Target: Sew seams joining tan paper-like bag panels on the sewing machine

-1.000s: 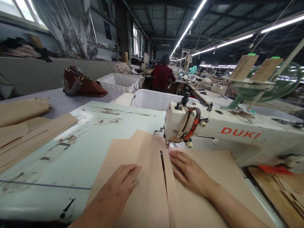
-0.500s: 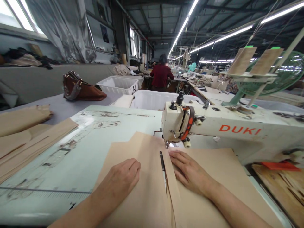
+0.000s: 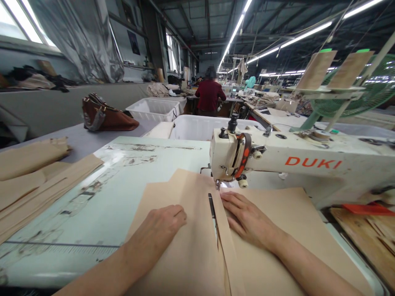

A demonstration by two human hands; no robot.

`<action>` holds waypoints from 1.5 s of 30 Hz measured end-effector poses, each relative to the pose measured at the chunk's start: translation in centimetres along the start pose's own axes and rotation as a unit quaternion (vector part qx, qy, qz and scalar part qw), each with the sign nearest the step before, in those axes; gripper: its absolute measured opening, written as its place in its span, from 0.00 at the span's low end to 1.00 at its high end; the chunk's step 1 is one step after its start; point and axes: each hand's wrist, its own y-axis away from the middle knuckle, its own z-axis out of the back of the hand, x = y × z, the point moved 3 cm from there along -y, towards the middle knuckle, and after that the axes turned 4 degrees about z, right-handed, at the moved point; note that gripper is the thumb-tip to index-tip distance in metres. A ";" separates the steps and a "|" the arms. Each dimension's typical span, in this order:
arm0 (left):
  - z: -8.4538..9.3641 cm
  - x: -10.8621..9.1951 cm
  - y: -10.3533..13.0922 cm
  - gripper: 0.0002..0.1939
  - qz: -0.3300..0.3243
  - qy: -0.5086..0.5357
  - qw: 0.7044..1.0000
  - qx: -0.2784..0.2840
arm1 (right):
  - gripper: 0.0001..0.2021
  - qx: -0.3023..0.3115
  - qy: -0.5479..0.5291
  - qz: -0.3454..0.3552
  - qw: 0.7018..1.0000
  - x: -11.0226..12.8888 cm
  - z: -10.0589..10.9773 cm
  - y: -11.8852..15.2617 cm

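Pale worktop carries beige panels beneath the sewing machine, left hand curled, grip unclear, right hand slightly spread, steady guiding seemingly needed.

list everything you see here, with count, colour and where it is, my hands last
sewing machine: 1 near, white, right of centre
beige material: piece count unclear, beige, under the needle area
sewing table: 1, pale green, beneath the material
beige pieces: several, beige, far left
handbag: 1, brown, upper left
crates: at least 2, whitish, behind the table
thread cones: 2, tan, upper right
fan: 1, green, behind the cones
wooden board: 1, brown, lower right
curtain: silver-grey, upper left
person: 1, dark red top, background
left hand: 1, bare, on the material
right hand: 1, bare, on the material near the needle
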 end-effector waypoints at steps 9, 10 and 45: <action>-0.7 0.8 -0.2 0.14 0.006 -0.052 0.999 -0.010 | 0.23 -0.001 -0.004 0.001 1.000 0.1 0.2 -0.1; -0.8 0.8 -0.2 0.13 0.008 -0.056 0.998 -0.015 | 0.23 0.000 -0.002 0.001 1.000 0.2 0.2 -0.1; -1.8 -2.8 -4.4 0.07 -0.018 0.143 0.988 -0.056 | 0.18 0.007 0.020 0.011 1.000 -1.2 0.4 -0.6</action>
